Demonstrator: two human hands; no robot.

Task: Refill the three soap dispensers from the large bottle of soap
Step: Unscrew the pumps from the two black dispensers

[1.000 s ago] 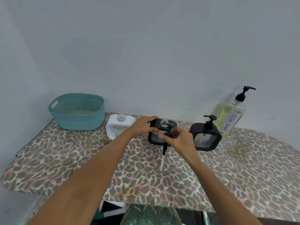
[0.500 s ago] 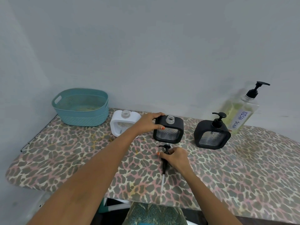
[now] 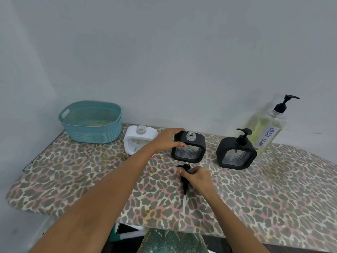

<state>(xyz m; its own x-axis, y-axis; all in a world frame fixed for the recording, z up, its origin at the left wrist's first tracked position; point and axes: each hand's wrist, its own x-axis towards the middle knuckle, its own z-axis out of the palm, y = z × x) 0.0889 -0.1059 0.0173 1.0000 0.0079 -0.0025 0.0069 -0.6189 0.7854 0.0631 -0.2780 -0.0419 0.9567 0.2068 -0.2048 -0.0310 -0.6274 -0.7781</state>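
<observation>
The pump lies flat on the board just in front of the middle dispenser, its head partly hidden under the right hand. The white dispenser, neck open, is partly covered by the left wrist. How much soap any dispenser holds is unclear. The right dispenser has its pump on. The bottle stands behind it by the wall, and a basket sits far left. The left hand grips the middle dispenser's top left corner, thumb in front. The right hand's curled fingers pinch the pump head.
</observation>
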